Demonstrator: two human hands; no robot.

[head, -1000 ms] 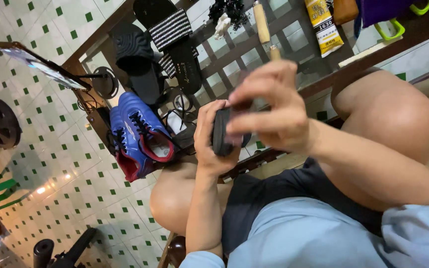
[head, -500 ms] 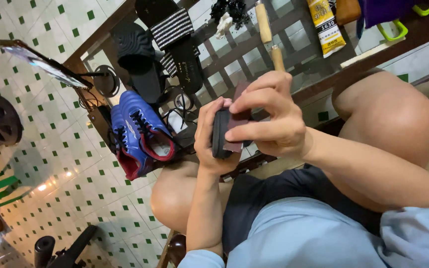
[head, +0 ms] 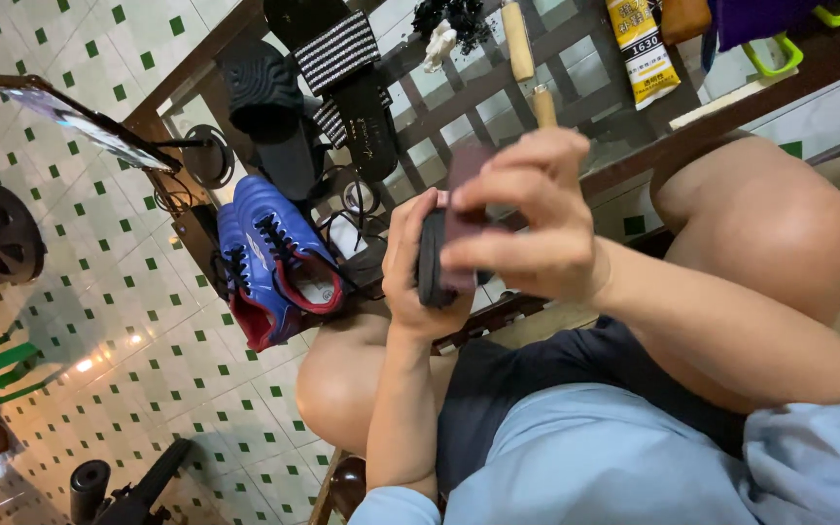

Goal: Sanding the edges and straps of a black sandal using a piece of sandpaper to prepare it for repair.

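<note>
Resting flat, dark rectangular block (head: 451, 243)

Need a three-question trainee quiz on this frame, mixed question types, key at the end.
1. True or false: the left hand and the right hand both grip the dark flat object.
2. What colour are the boots on the glass table?
3. Which lies nearest the boots? A black sandals B yellow packet C wooden-handled tool

Key: 1 true; 2 blue with red lining; 3 A
</note>
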